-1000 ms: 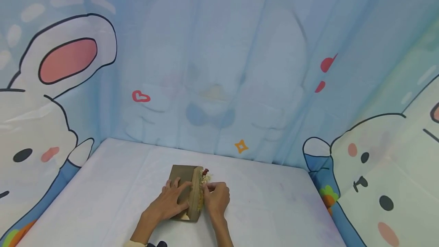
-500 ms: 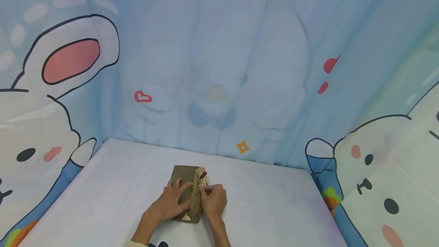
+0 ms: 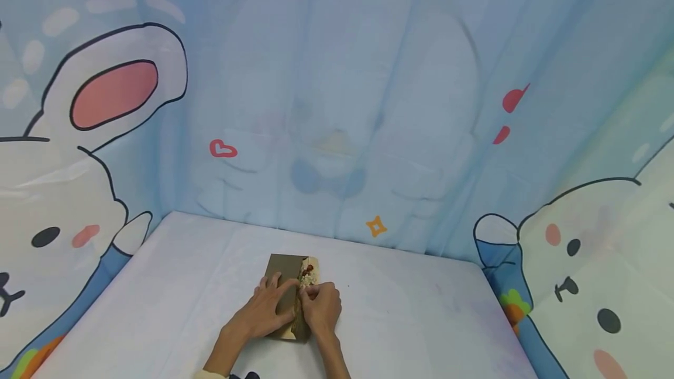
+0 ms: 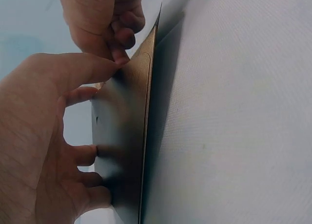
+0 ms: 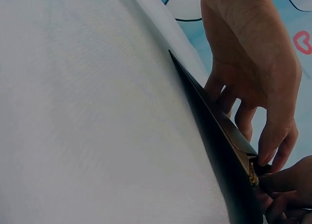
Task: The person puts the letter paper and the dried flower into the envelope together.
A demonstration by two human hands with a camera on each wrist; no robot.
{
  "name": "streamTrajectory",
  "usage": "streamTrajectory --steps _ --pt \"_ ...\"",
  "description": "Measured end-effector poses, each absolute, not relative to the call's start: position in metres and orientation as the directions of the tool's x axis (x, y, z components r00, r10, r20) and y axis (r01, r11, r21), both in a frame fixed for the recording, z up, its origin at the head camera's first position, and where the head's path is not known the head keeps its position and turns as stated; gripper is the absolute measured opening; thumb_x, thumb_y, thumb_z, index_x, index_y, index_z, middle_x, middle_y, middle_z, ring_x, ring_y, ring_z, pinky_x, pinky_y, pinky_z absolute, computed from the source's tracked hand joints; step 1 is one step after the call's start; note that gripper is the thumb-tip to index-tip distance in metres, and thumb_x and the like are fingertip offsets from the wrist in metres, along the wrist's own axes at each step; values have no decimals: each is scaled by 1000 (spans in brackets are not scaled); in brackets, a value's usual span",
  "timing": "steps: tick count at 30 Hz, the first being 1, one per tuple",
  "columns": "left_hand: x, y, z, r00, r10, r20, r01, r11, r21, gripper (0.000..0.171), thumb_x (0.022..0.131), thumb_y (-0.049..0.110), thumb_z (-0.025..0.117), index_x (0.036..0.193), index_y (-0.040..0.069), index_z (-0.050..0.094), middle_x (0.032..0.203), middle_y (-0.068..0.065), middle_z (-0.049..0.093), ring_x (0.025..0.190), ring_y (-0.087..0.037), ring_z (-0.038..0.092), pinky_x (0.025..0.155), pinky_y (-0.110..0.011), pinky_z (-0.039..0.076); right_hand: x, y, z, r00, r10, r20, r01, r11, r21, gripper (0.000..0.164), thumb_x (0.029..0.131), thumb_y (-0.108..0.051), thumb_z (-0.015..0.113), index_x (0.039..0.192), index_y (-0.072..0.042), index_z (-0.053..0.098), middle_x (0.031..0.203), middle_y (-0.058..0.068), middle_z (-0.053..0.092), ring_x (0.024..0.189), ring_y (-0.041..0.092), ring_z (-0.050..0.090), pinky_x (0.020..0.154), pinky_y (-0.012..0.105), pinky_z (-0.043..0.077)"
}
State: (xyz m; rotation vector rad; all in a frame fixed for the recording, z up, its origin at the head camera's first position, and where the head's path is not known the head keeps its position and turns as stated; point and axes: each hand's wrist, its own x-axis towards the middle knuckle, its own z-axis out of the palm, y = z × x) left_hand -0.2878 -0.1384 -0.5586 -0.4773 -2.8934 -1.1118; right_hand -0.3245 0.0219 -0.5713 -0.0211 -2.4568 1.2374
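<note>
A flat brown envelope [image 3: 281, 268] lies on the white cloth, a paler cream strip [image 3: 314, 264] showing along its right side. My left hand [image 3: 265, 307] rests spread over it, fingertips pressing the brown face and thumb close to the opened edge. On that edge sits a small bunch of dried flowers [image 3: 308, 275], dark red and cream. My right hand [image 3: 322, 309], fingers curled, pinches the bunch's lower part, which the fingers mostly hide. In the left wrist view the envelope [image 4: 124, 131] appears nearly edge-on. A bit of yellow sprig [image 5: 252, 174] shows beside the fingertips in the right wrist view.
The white cloth [image 3: 421, 309] covers the tabletop around the envelope. A blue curtain [image 3: 337, 104] printed with cartoon rabbits hangs behind and at both sides. A dark rounded thing [image 3: 251, 375] pokes in at the bottom edge.
My right hand has moved left with the dried flowers, from beside the envelope's right edge to over the cream strip. My left hand stays about where it was on the envelope.
</note>
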Motion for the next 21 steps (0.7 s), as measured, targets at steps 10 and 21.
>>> streamTrajectory --steps 10,21 --pt "-285 -137 -559 -948 295 119 296 686 665 63 102 38 71 160 23 52 173 -36 29 153 -76 23 121 -86 26 -326 21 -572 -945 120 304 -177 596 -783 7 83 1 86 78 -3 85 67 5 77 55 7 63 54 26 52" --pt "-284 -135 -563 -940 312 136 321 678 661 65 101 37 70 161 21 51 172 -38 29 152 -77 23 120 -87 25 -326 23 -572 -954 90 285 -181 584 -791 8 83 4 84 77 -2 84 71 6 78 61 11 63 58 31 53"
